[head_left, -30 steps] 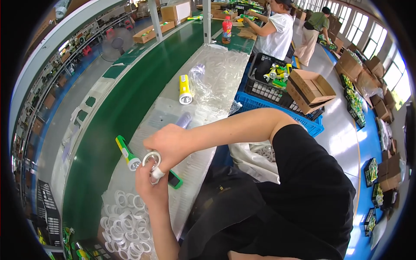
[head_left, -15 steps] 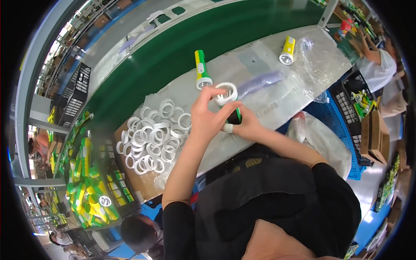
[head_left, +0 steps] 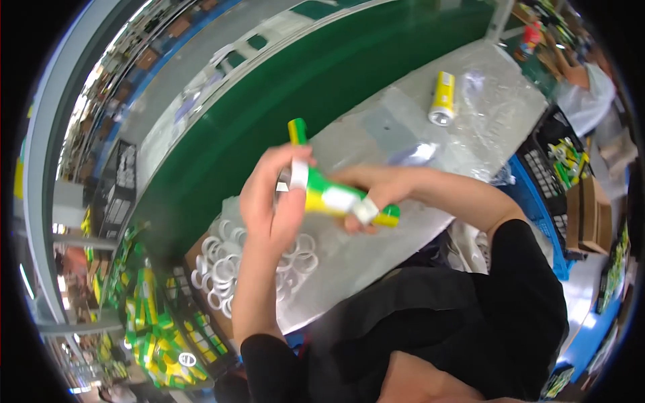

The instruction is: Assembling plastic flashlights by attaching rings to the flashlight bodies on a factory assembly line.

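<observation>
My right hand (head_left: 373,195) grips a green and yellow tube-shaped item (head_left: 342,200) with a white band, held level above the worktable (head_left: 376,127). My left hand (head_left: 275,198) holds a white ring (head_left: 298,176) at the tube's left end; whether the ring is around the tube is blurred. Behind the hands another green and yellow stick (head_left: 296,131) stands up. Below the left hand is a cardboard box of several white rings (head_left: 225,265).
A yellow cylinder (head_left: 441,99) lies on the plastic-covered table at the far right. A green conveyor belt (head_left: 282,87) runs behind the table. Bins of green and yellow items (head_left: 158,336) sit at lower left. Another person (head_left: 584,84) works at the upper right near blue crates (head_left: 547,168).
The view has swung and the hands have come up from the table. The right hand now holds a green and yellow tube level, with the left hand's white ring at its end.
</observation>
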Action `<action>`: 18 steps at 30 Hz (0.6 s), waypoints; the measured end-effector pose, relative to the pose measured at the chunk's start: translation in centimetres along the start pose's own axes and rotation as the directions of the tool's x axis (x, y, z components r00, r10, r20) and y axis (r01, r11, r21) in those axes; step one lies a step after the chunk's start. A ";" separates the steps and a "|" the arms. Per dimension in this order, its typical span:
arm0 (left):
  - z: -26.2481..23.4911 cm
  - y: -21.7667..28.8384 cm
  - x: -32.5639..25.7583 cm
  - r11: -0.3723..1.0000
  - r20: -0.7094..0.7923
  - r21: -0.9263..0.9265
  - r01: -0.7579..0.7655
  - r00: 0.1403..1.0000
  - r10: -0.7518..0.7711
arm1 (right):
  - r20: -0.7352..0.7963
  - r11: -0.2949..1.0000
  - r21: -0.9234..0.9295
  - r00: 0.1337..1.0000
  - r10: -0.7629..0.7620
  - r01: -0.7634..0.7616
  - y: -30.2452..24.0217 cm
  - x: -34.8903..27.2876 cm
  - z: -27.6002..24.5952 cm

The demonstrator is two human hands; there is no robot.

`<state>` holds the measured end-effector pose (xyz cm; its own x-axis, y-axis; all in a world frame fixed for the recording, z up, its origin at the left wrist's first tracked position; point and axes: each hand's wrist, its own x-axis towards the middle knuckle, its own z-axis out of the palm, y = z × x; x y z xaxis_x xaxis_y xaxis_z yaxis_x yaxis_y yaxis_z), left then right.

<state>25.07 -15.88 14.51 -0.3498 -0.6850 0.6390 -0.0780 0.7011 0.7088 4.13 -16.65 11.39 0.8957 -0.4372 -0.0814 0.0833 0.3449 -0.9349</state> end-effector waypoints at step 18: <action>-1.1 -14.6 6.9 0.892 -0.421 0.323 0.317 0.892 -0.165 | -0.690 0.528 -0.713 0.325 -0.647 -0.462 -1.5 -2.0 -15.3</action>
<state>24.78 -31.10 8.87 0.0939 -0.8100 0.5789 -0.4823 0.4716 0.7382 -4.45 -28.96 7.65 -0.0639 -0.9381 0.3404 -0.6809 -0.2084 -0.7021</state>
